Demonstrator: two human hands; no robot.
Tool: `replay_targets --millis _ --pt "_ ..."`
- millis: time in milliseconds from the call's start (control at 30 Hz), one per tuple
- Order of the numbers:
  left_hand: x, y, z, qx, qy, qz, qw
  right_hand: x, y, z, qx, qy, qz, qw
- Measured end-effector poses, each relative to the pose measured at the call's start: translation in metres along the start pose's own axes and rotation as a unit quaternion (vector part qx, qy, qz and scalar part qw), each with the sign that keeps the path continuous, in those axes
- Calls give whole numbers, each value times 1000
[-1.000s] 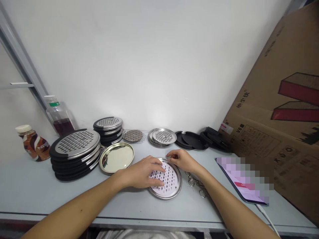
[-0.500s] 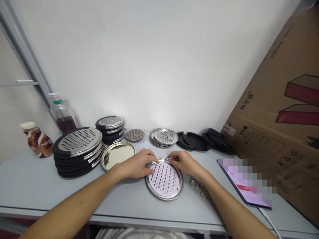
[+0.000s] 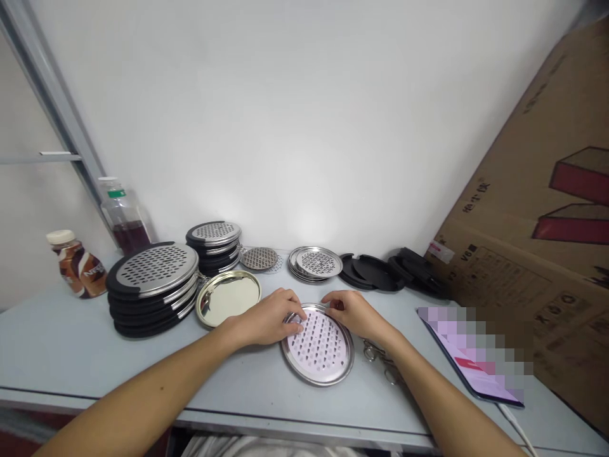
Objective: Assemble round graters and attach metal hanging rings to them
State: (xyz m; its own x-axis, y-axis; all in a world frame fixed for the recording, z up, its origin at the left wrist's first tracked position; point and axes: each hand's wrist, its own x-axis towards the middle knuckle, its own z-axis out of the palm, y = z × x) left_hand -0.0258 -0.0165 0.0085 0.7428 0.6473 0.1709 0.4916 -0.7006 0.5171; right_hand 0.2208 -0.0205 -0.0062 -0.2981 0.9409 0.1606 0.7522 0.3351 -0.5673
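A round grater (image 3: pixel 320 348), a pale perforated disc inside a shiny metal rim, lies on the table in front of me. My left hand (image 3: pixel 278 315) is at its upper left, with thumb and forefinger bent onto the disc's edge. At the upper right of the rim, my right hand (image 3: pixel 352 312) has its fingers curled in a pinch; its fingertips are partly hidden. A pair of scissors (image 3: pixel 380 362) lies partly under my right forearm. Left of the grater rests a shiny shallow round metal dish (image 3: pixel 228 297), partly covered by my left hand.
Black-edged graters stand in a tall stack (image 3: pixel 155 279) and a farther stack (image 3: pixel 213 244). Along the wall lie perforated discs (image 3: pixel 259 258), metal grater plates (image 3: pixel 316 261) and black plastic holders (image 3: pixel 378 273). Two bottles (image 3: pixel 78 263) stand left; a phone (image 3: pixel 469 362) and cardboard box (image 3: pixel 518 266) are right.
The whole view has shifted slightly. Both hands stay at the grater's upper edge, with only a small movement of the fingers.
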Motion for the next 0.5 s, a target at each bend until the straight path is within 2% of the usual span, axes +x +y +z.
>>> replay_targets --millis 333,500 --pt "1 2 0 12 7 -5 1000 -2 -5 4 -29 29 -53 998" --pt "0 3 0 22 7 14 1000 -3 -6 6 -27 36 -72 996"
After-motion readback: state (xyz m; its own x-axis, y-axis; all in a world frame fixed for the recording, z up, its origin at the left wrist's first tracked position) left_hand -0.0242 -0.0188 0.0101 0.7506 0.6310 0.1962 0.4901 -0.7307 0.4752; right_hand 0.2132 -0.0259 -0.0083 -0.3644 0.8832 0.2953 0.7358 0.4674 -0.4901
